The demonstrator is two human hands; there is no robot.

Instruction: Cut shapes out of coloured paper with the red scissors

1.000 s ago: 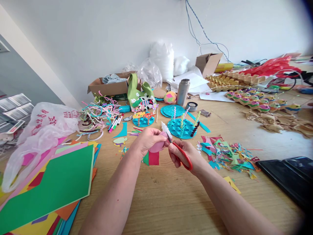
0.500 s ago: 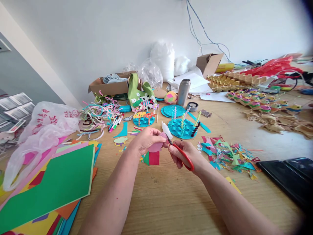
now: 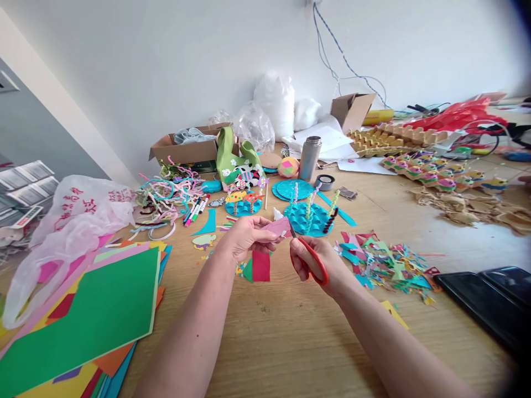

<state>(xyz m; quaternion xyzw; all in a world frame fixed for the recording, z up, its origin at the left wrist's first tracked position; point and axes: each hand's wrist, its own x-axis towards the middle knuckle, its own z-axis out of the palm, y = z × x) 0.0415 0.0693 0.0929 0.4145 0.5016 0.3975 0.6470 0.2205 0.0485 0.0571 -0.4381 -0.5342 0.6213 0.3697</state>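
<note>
A small piece of pink paper point(image 3: 279, 228) is pinched in my left hand point(image 3: 249, 239), above the middle of the table. My right hand point(image 3: 310, 260) is closed round the handles of red-handled scissors point(image 3: 316, 262). Their blades point up and left, beside the right edge of the pink paper. Just behind the hands stands a blue scalloped disc point(image 3: 313, 218) with fuzzy upright stems. A red paper piece point(image 3: 261, 266) and a green one lie on the table below my left hand.
Coloured paper sheets point(image 3: 95, 304) are stacked at left, beside a plastic bag point(image 3: 78, 215). Paper scraps point(image 3: 394, 262) and a black phone point(image 3: 477, 304) lie at right. A metal bottle point(image 3: 310, 158), tape roll point(image 3: 324, 182) and pipe cleaners point(image 3: 170, 190) are farther back.
The pink paper has turned and shows a different side, with drawn lines on it. The scissors have shifted slightly right and down, and the white shape behind the paper is now mostly hidden.
</note>
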